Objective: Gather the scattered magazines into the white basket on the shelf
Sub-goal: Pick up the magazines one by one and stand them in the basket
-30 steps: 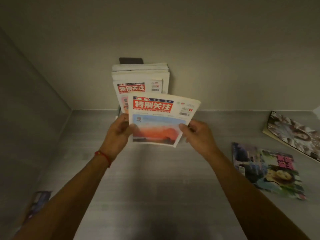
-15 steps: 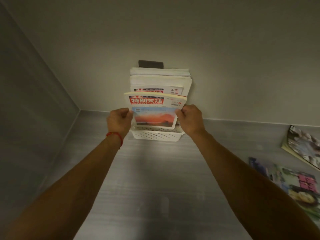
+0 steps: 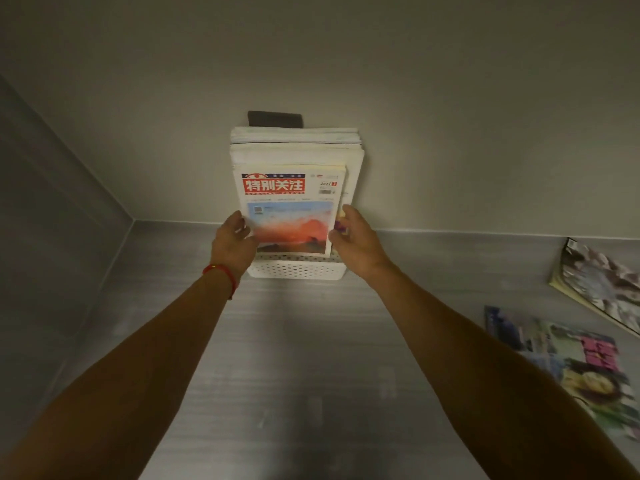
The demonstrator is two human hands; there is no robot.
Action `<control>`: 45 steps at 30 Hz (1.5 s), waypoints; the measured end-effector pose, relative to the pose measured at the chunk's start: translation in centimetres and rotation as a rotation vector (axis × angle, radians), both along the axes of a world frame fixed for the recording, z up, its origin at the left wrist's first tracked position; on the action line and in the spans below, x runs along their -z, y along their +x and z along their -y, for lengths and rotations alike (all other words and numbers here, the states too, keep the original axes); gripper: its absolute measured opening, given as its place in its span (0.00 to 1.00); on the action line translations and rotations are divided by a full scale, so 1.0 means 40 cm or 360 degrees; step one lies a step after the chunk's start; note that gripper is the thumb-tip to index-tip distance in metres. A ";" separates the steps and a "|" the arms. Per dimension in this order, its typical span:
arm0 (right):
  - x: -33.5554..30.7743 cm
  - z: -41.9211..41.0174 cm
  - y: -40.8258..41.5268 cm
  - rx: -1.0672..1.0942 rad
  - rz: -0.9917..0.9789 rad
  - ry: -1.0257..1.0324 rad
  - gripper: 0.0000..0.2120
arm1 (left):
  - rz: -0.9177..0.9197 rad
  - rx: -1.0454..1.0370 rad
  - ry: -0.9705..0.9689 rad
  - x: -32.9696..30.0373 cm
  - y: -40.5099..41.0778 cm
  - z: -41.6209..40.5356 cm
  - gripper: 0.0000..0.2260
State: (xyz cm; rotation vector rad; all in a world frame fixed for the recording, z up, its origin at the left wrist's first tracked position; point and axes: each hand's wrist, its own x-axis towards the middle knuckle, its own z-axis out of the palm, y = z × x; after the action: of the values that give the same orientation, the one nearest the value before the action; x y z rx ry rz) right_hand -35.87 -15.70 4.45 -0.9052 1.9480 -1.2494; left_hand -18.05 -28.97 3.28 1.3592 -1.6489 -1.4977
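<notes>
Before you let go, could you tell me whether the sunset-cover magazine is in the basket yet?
In: the sunset-cover magazine stands upright, bottom edge behind the white basket rim.
</notes>
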 end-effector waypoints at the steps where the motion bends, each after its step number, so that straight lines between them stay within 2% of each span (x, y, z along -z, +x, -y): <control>1: 0.003 -0.026 -0.003 -0.0014 -0.0019 -0.0028 0.21 | -0.0005 -0.0024 0.0013 -0.002 -0.004 -0.009 0.20; 3: 0.020 -0.095 -0.018 0.0005 -0.0095 -0.0066 0.20 | 0.0071 -0.0135 -0.0087 -0.008 -0.009 -0.045 0.21; 5: 0.051 -0.194 -0.046 0.0064 -0.0190 -0.0086 0.16 | 0.0212 -0.0240 -0.0367 -0.009 -0.022 -0.112 0.22; 7: 0.091 -0.323 -0.083 0.0173 -0.0326 -0.0050 0.14 | 0.0267 -0.0123 -0.0581 -0.001 -0.052 -0.213 0.21; 8: 0.113 -0.393 -0.105 0.0249 -0.0395 0.0002 0.13 | 0.0267 -0.0007 -0.0585 0.009 -0.074 -0.272 0.20; 10: 0.155 -0.536 -0.163 0.0399 -0.0554 0.0233 0.13 | 0.0325 0.0253 -0.0528 0.038 -0.122 -0.396 0.20; 13: 0.200 -0.740 -0.279 0.0408 -0.0759 0.0865 0.20 | 0.0446 0.0741 -0.0410 0.084 -0.194 -0.571 0.20; 15: 0.215 -0.856 -0.363 0.0465 -0.0708 0.1259 0.27 | 0.0507 0.1053 -0.0276 0.108 -0.243 -0.665 0.21; 17: 0.226 -0.952 -0.434 0.0682 -0.0488 0.1528 0.34 | 0.0584 0.1282 -0.0212 0.129 -0.293 -0.740 0.22; 20: 0.242 -1.037 -0.481 0.0948 -0.0182 0.1665 0.37 | 0.0693 0.1512 -0.0082 0.153 -0.373 -0.823 0.25; 24: 0.271 -1.063 -0.444 0.0941 -0.0366 0.1670 0.39 | 0.0656 0.1756 0.0177 0.179 -0.489 -0.909 0.32; 27: 0.267 -1.068 -0.419 0.1080 -0.0364 0.1526 0.36 | 0.0648 0.1672 0.0335 0.198 -0.540 -0.951 0.34; 32: 0.234 -1.073 -0.442 0.1284 -0.0050 0.1396 0.26 | 0.0665 0.1293 0.0251 0.218 -0.519 -0.944 0.28; 35: 0.227 -1.073 -0.443 0.1155 0.0035 0.1416 0.27 | 0.0749 0.1173 0.0129 0.214 -0.475 -0.934 0.24; 41: 0.242 -1.030 -0.379 0.0920 -0.0027 0.1244 0.27 | 0.0604 0.0674 0.0348 0.217 -0.343 -0.914 0.20; 45: 0.263 -0.986 -0.326 0.0925 0.0090 0.1094 0.24 | 0.0545 0.0682 0.0349 0.211 -0.255 -0.852 0.16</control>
State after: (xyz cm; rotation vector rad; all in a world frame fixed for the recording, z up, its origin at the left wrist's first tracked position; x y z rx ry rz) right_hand -48.92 23.74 -6.05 0.0484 2.4369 -0.7517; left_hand -28.27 5.12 -5.16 1.5106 -2.1478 -1.8054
